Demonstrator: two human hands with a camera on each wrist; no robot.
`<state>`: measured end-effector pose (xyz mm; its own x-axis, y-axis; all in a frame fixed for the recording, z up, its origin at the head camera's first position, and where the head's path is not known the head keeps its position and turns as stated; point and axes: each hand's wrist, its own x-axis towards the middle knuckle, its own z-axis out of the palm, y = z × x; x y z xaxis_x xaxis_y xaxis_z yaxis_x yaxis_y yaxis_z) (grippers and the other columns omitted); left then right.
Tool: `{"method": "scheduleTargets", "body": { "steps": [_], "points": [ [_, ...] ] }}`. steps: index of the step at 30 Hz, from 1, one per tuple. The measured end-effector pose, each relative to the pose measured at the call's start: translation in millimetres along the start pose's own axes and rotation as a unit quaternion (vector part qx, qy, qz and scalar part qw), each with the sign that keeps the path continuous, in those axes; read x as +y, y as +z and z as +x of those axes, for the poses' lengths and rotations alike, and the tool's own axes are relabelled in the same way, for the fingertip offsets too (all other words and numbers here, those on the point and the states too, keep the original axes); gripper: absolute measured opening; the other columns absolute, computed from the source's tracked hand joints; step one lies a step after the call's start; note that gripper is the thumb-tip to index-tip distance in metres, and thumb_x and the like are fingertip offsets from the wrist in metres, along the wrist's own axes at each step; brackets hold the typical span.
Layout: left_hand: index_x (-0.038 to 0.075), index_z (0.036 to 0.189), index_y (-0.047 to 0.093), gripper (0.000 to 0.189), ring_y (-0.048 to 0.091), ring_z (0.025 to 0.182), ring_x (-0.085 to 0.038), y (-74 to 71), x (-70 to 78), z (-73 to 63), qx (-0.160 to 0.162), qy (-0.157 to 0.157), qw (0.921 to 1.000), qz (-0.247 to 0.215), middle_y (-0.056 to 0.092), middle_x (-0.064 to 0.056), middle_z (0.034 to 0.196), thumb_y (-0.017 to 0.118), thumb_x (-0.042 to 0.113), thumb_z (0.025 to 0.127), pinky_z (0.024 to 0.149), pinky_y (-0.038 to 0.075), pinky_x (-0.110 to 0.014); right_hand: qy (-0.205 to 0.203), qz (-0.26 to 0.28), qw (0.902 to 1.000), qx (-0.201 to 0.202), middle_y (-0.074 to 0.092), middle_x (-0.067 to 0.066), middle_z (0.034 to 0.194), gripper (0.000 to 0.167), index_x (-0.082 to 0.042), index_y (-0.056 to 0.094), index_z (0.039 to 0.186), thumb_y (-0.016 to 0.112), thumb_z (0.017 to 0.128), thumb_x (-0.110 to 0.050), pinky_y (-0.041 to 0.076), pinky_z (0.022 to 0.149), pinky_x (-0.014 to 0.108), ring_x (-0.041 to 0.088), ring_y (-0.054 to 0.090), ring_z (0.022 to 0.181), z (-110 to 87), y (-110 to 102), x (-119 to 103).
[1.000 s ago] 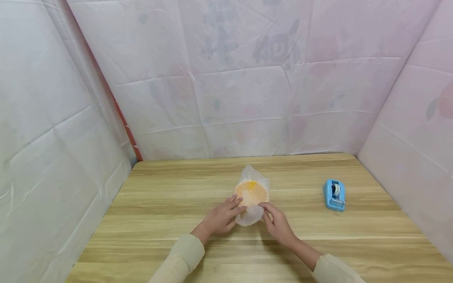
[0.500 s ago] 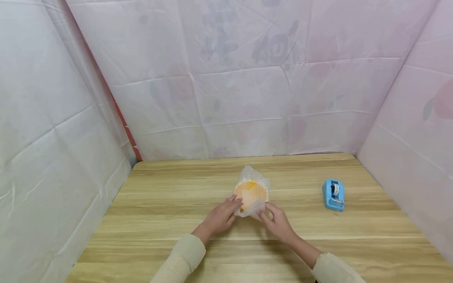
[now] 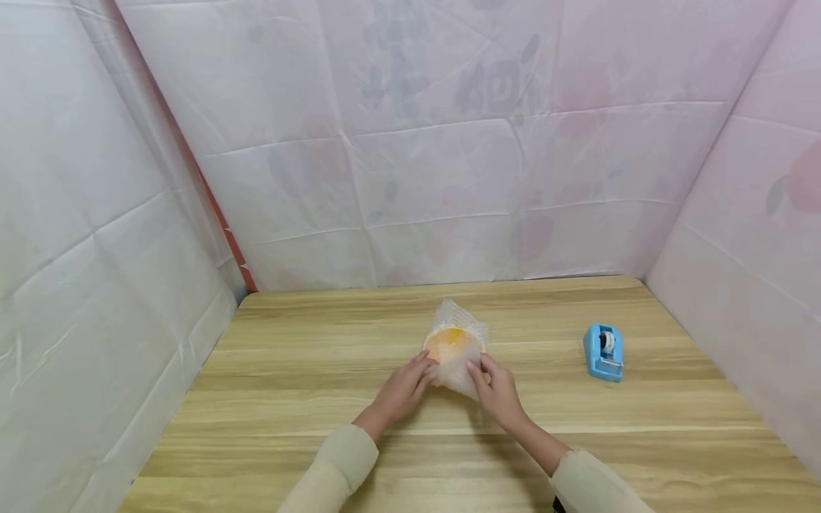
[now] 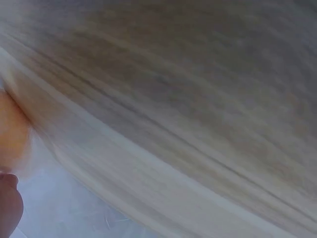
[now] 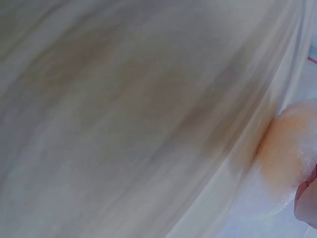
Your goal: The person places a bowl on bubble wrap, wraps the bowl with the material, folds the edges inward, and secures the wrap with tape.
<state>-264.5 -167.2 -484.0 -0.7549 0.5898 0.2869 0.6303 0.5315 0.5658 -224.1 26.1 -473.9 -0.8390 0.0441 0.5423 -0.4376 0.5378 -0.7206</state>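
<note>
A round, flat orange piece (image 3: 454,336) lies on the table inside a sheet of clear bubble wrap (image 3: 458,370). The wrap's near flap is folded up over the lower part of the orange piece, while its far corner points away. At the left edge my left hand (image 3: 400,390) holds the wrap, fingertips beside the orange rim. My right hand (image 3: 500,395) pinches the flap between thumb and fingers at the right edge. The orange piece (image 4: 11,131) and one fingertip show at the left of the left wrist view. Cloth blocks most of both wrist views.
A blue tape dispenser (image 3: 603,353) stands to the right on the wooden table (image 3: 308,342). Pale printed sheets (image 3: 436,164) hang as walls at the back and on both sides. Cream sleeves (image 3: 349,456) cover the forearms.
The near flap of bubble wrap has been lifted and folded away from me over the orange piece. My right hand moved slightly forward with it; the left stayed at the left edge.
</note>
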Motion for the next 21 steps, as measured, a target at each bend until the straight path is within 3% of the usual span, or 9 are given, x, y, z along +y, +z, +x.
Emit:
{"method": "scheduleTargets", "body": {
  "steps": [2,6,9,14,18,21],
  "points": [
    [0.004,0.11,0.056,0.024,0.045,0.129,-0.029,1.6,0.5,1.3,0.015,0.001,0.9999,0.0,0.06,-0.013,0.124,0.042,0.02,0.098,0.106,0.039,-0.041,0.002,-0.009,1.0,0.003,0.056,0.001,0.061,0.018,-0.004,0.052,0.07,0.058,0.085,0.004,0.044,0.05,0.019,0.008,0.058,0.069,1.8,0.8,-0.5],
    [-0.004,0.12,0.053,0.034,0.049,0.124,-0.033,4.3,1.3,3.1,0.033,-0.01,0.9994,-0.006,0.054,-0.022,0.129,0.042,0.02,0.098,0.103,0.041,-0.043,0.021,-0.021,0.9996,0.001,0.051,-0.001,0.059,0.022,-0.005,0.049,0.068,0.058,0.086,0.003,0.044,0.05,0.019,0.01,0.057,0.067,4.8,1.0,-3.3],
    [-0.004,0.123,0.051,0.035,0.052,0.121,-0.032,5.0,1.5,4.0,0.039,-0.015,0.9991,-0.012,0.055,-0.021,0.128,0.037,0.02,0.1,0.102,0.043,-0.042,0.048,-0.026,0.9985,-0.008,0.051,0.001,0.06,0.021,-0.005,0.049,0.069,0.057,0.087,0.002,0.043,0.051,0.019,0.011,0.056,0.067,6.8,1.2,-5.9],
    [0.004,0.117,0.054,0.028,0.057,0.116,-0.025,7.0,0.2,6.0,0.061,-0.003,0.998,-0.015,0.061,-0.014,0.12,0.037,0.019,0.1,0.099,0.046,-0.038,0.059,-0.027,0.9979,0.004,0.056,0.006,0.066,0.004,0.004,0.059,0.083,0.059,0.086,0.002,0.048,0.057,0.02,0.018,0.059,0.068,8.5,2.8,-6.2],
    [0.004,0.123,0.054,0.031,0.056,0.117,-0.025,5.9,0.0,6.5,0.066,0.002,0.9977,-0.01,0.061,-0.013,0.123,0.04,0.019,0.099,0.1,0.046,-0.037,0.064,-0.024,0.9969,0.039,0.061,0.01,0.071,0.018,0.01,0.061,0.099,0.063,0.082,0.004,0.05,0.062,0.021,0.019,0.06,0.069,8.6,5.4,-3.8],
    [0.004,0.126,0.052,0.032,0.056,0.117,-0.026,4.7,-0.4,6.4,0.067,0.007,0.9977,-0.004,0.059,-0.012,0.124,0.042,0.016,0.098,0.099,0.046,-0.037,0.073,-0.022,0.9951,0.063,0.065,0.013,0.074,0.025,0.01,0.061,0.103,0.066,0.079,0.004,0.05,0.063,0.021,0.014,0.059,0.069,9.6,7.1,-2.8]
  ]
}}
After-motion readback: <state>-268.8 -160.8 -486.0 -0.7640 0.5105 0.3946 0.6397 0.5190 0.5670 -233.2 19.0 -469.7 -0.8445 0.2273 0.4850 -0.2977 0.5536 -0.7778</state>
